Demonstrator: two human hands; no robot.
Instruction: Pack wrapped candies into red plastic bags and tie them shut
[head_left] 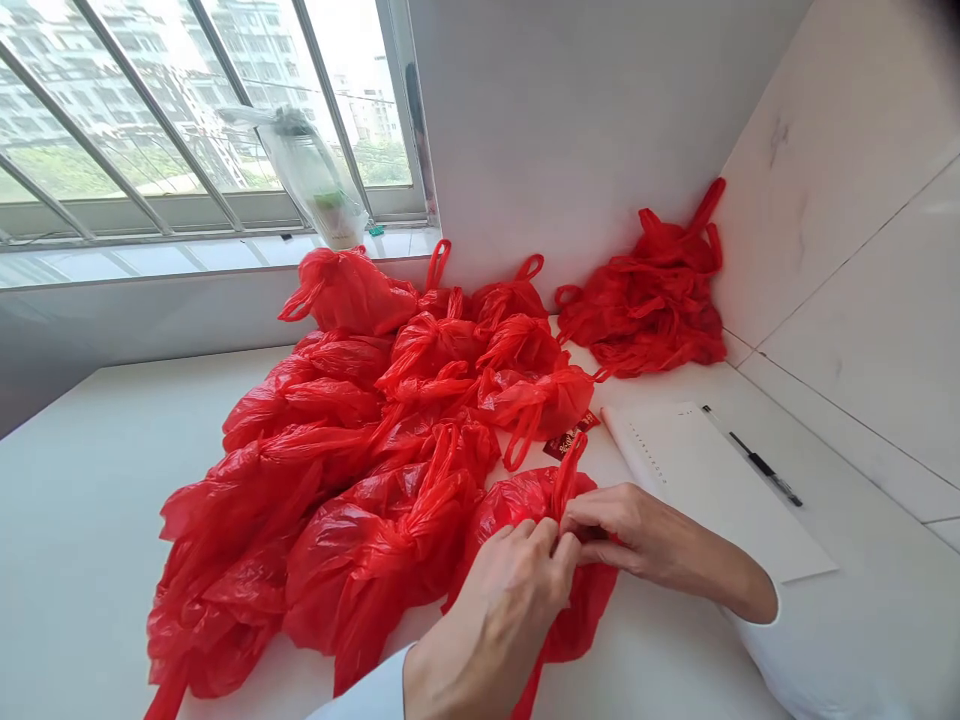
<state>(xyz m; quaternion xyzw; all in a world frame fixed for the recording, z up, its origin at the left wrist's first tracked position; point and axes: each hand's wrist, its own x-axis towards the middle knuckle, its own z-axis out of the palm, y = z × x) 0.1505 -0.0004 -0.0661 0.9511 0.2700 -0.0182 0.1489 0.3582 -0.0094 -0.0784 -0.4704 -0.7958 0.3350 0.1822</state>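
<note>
Both hands meet at the neck of a red plastic bag (517,497) at the front of the white table. My left hand (517,585) reaches in from the bottom with its fingers closed on the bag's gathered plastic. Coming from the right, my right hand (619,528) pinches the same plastic between thumb and fingers. One handle of the bag stands up above the hands, and another strip hangs below them. Several knotted red bags (390,540) lie close together just to the left. The fingertips partly hide the gathered spot.
A heap of red bags (652,300) lies in the back right corner. A notepad (705,470) and a black pen (765,468) lie at the right. Behind are a dark red packet (559,443) and, on the sill, a bagged cup (322,190). White table (90,480).
</note>
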